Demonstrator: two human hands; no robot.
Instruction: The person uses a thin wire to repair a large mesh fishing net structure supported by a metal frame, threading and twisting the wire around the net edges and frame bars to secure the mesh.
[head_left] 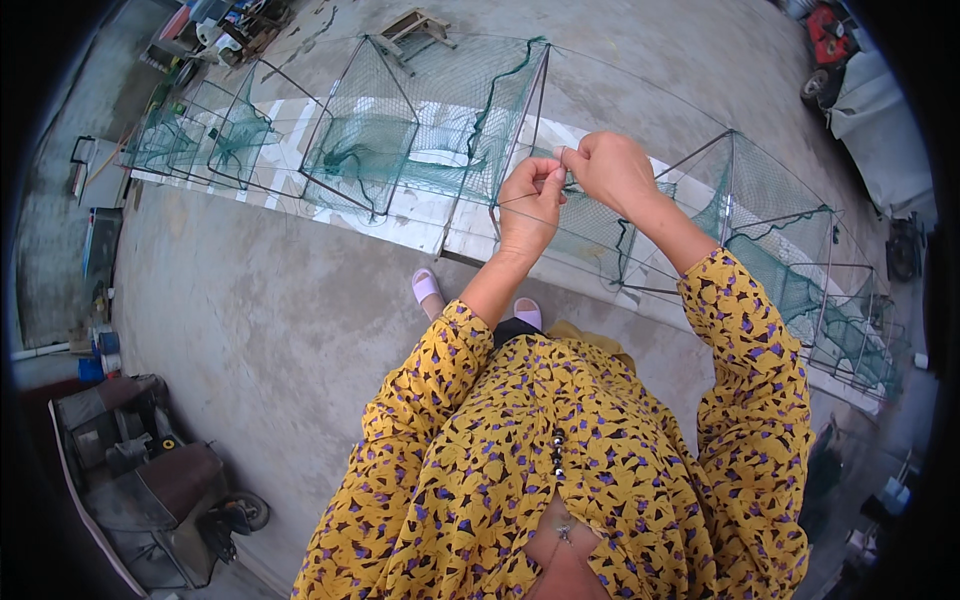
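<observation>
A long folding net trap (pixel 365 150), green mesh over a row of thin dark rectangular frames, stretches from the far left to the right in front of me. My left hand (pixel 532 205) and my right hand (pixel 612 172) meet above its middle, close to one upright frame. Both are closed in a pinch, with fingertips almost touching. A fine dark line crosses the left hand's fingers, but whatever the fingertips hold is too small to make out. Dark green cord (pixel 492 100) runs along the mesh left of my hands.
Under the trap lies a long, low white board (pixel 400 205) on the concrete floor (pixel 270 290). Beyond it stands a small wooden stool (pixel 415 32). A three-wheeled vehicle (pixel 165 480) is parked at lower left. A red machine (pixel 828 40) and a grey cover (pixel 885 125) are at far right.
</observation>
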